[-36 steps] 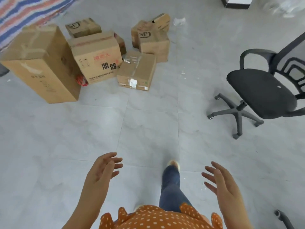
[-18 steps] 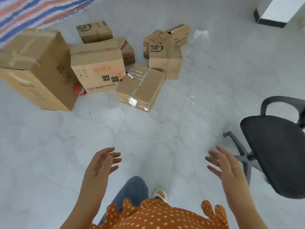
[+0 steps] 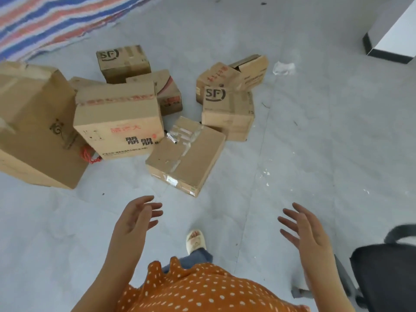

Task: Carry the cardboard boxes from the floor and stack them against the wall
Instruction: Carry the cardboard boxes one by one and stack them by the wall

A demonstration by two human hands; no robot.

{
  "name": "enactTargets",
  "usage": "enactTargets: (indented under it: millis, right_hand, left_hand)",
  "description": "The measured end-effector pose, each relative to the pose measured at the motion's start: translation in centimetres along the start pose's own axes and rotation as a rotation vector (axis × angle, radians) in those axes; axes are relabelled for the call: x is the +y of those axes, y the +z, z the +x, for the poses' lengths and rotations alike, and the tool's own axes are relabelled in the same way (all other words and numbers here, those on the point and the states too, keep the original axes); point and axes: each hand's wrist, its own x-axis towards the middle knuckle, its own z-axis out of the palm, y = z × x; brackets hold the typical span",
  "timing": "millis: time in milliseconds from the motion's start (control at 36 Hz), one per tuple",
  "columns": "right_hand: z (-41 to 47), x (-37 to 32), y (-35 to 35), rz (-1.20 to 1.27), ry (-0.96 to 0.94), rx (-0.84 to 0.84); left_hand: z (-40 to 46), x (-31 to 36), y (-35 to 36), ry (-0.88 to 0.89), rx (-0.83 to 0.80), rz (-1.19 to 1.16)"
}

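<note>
Several cardboard boxes lie in a loose heap on the grey tiled floor ahead. Nearest is a flat taped box [image 3: 186, 156]. Left of it stands a printed box [image 3: 118, 120], and a large box [image 3: 33, 124] leans at the far left. An SF box [image 3: 228, 111] sits behind the flat one; another SF box [image 3: 122, 63] is at the back. My left hand [image 3: 135, 218] and my right hand [image 3: 304, 230] are raised in front of me, fingers spread, holding nothing, a short way before the flat box.
A black office chair [image 3: 387, 269] stands at the lower right, close to my right arm. A striped tarp [image 3: 49, 21] covers the floor at the top left. A white wall corner with a dark base [image 3: 391, 37] is at the top right. A crumpled plastic scrap [image 3: 283, 68] lies near the boxes.
I have walked toward the boxes, which now look larger and closer. The chair has slid to the lower right edge. Both hands stay raised and empty.
</note>
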Motion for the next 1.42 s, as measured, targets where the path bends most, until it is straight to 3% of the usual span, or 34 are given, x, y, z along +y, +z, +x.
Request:
enactTargets:
  millis: [222, 444, 639, 806, 917, 1056, 1194, 1306, 1417]
  right_hand:
    - [14.4, -7.1, 5.9, -0.082, -0.041, -0.081]
    - [31.2, -10.0, 11.9, -0.237, -0.002, -0.363]
    - [49.0, -13.9, 19.9, -0.498, -0.001, -0.68]
    - [60.7, -14.3, 27.0, -0.696, 0.072, -0.884]
    - [65.7, -9.8, 30.5, -0.794, 0.101, -0.948]
    - [71.6, 1.4, 36.5, -0.88, 0.239, -0.954]
    - [77.3, 14.7, 41.8, -1.052, 0.121, -0.902]
    - [81.0, 23.4, 44.8, -1.182, 0.009, -0.812]
    - [84.0, 29.8, 45.9, -1.272, -0.024, -0.774]
  left_hand:
    - [11.6, 5.1, 3.2, -0.043, 0.064, 0.019]
    - [21.4, 4.9, 7.0, -0.17, 0.254, 0.025]
    - [30.9, 3.2, 13.7, -0.431, 0.491, -0.093]
    - [38.3, 0.6, 19.0, -0.658, 0.548, -0.122]
    - [42.2, -3.7, 21.2, -0.776, 0.531, -0.103]
    - [46.8, -14.2, 24.5, -0.923, 0.47, -0.036]
    - [50.1, -28.1, 27.5, -1.085, 0.482, 0.084]
    - [50.9, -37.9, 29.0, -1.261, 0.531, 0.02]
    - [50.7, -44.2, 30.4, -1.219, 0.498, -0.218]
